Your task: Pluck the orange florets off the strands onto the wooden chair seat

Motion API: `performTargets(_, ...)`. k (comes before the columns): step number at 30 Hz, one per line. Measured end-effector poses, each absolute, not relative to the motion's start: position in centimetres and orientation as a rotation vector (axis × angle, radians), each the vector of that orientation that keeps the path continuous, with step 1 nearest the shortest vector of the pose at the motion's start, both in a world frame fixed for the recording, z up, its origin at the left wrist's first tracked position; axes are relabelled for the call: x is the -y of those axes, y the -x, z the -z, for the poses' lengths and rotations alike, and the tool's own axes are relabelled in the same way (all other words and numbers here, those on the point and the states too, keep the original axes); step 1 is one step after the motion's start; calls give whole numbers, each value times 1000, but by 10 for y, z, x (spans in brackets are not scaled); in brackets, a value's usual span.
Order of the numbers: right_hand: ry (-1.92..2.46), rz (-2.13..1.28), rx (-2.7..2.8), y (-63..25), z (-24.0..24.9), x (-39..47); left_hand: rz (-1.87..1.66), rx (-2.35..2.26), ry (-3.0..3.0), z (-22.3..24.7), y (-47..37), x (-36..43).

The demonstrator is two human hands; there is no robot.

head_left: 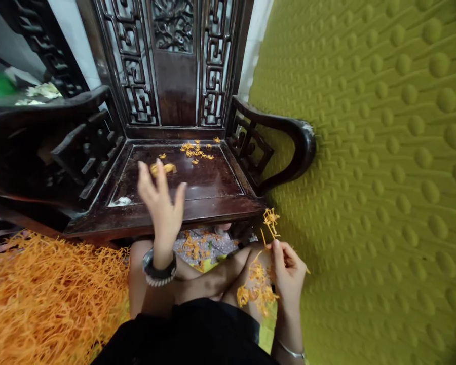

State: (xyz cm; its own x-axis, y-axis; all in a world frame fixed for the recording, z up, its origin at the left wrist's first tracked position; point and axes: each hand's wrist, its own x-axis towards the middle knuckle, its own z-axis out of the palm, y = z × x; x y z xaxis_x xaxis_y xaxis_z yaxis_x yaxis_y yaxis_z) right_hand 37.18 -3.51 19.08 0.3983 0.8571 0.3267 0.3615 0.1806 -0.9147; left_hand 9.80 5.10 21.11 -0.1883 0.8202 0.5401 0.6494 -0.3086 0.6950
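My left hand (162, 208) is raised over the front of a dark wooden chair seat (216, 185), fingers spread and slightly blurred. Just beyond its fingertips is a yellow-orange bundle (168, 168); whether they touch I cannot tell. Thumb and forefinger of my right hand (290, 268) pinch a thin orange sprig (271, 221) with branching tips, which sticks up above the fingers. More orange branching pieces (257, 291) lie on or hang over my right leg, beside that hand. Small orange pieces (196, 151) are scattered toward the back of the seat.
A big heap of orange strands (53, 299) rises at the lower left. Carved armrests (302, 142) flank the seat. A green-yellow dimpled surface (383, 192) stands close on the right. Orange bits (195, 248) litter the floor under the chair. A white patch (121, 202) marks the seat's front left.
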Motion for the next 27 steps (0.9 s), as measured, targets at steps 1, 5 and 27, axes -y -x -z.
performTargets(1,1409,-508,1178,-373,-191,33,-1376,-1844,-1833,-201,-107,-60)
performTargets(5,1400,-563,1217,-369,-191,25,-1025,-1988,-1809,-172,-119,-72)
performTargets(27,988,-883,1970,-285,-198,38,-1725,-1288,-1332,-191,-152,23)
